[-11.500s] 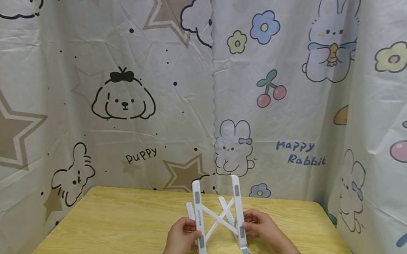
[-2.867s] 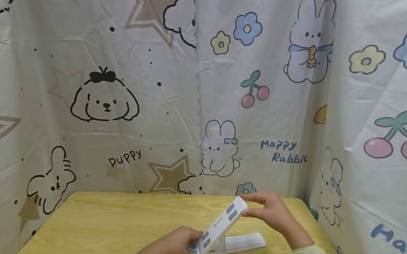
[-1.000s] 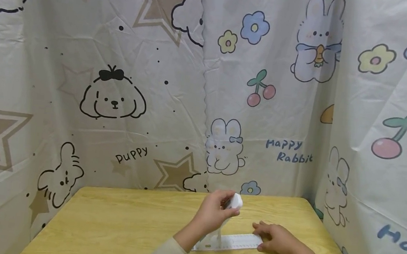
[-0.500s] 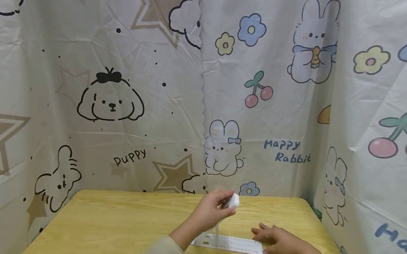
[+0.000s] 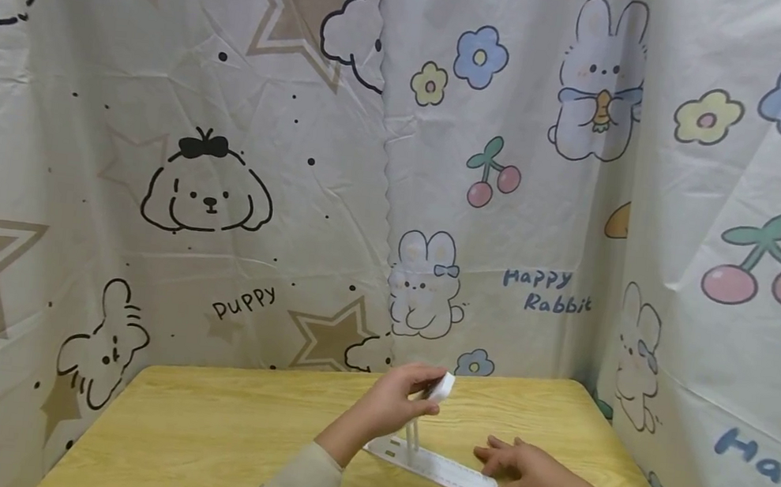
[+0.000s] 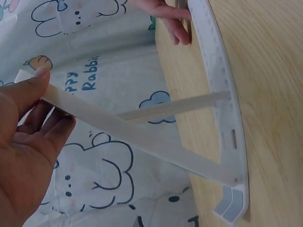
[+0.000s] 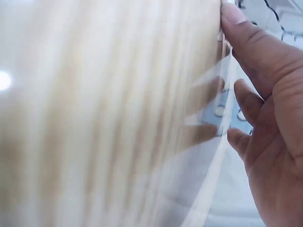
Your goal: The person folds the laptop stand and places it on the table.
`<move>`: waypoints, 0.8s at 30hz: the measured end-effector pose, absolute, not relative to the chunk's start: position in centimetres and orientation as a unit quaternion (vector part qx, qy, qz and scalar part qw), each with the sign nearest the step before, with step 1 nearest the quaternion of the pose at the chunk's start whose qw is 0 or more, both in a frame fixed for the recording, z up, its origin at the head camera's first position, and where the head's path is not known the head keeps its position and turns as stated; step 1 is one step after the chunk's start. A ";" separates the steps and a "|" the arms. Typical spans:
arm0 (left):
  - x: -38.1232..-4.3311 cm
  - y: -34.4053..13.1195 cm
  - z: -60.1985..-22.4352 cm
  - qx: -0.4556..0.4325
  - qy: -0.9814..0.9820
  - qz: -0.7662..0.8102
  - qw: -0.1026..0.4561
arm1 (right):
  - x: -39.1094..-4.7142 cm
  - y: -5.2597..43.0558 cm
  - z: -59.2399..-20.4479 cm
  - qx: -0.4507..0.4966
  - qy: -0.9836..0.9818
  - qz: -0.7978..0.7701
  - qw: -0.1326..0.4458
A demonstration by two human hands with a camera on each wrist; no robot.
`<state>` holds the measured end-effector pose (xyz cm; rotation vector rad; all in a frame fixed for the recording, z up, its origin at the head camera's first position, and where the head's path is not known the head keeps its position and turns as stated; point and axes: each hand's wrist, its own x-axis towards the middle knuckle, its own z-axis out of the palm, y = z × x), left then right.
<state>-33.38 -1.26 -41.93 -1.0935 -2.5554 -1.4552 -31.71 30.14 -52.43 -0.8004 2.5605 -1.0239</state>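
Observation:
A white folding laptop stand (image 5: 452, 472) rests edge-down on the table, its long perforated base bar running toward my right hand. In the left wrist view, the raised support arm (image 6: 128, 130) slants up from the hinge end, and a thin strut (image 6: 175, 106) links it to the bar. My left hand (image 5: 391, 402) grips the top of that raised arm between thumb and fingers. At the bar's other end, my right hand (image 5: 537, 477) holds the tip, thumb at its end and a finger by its far edge. Other right fingers spread over the table; part of the contact is hidden.
The light wood table (image 5: 235, 433) is bounded behind and at the sides by a patterned curtain (image 5: 339, 190). A grey-padded lip (image 6: 231, 203) projects from the stand's hinge end. The table fills much of the right wrist view, blurred.
The laptop stand was wide apart with crossing struts; later it lay sideways. My left hand moved from hinge to raised arm, my right hand down to the bar. Lately the bar's right end swung nearer.

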 end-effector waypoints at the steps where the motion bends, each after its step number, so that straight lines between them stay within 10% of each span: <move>1: -33.4 -1.5 -42.0 -0.351 -0.816 -0.459 0.005 | -31.6 29.9 -52.4 -0.283 0.883 -0.349 0.134; 24: -32.5 -3.2 -43.1 -0.364 -0.798 -0.479 0.026 | -29.9 28.3 -52.5 -0.366 0.840 -0.371 0.154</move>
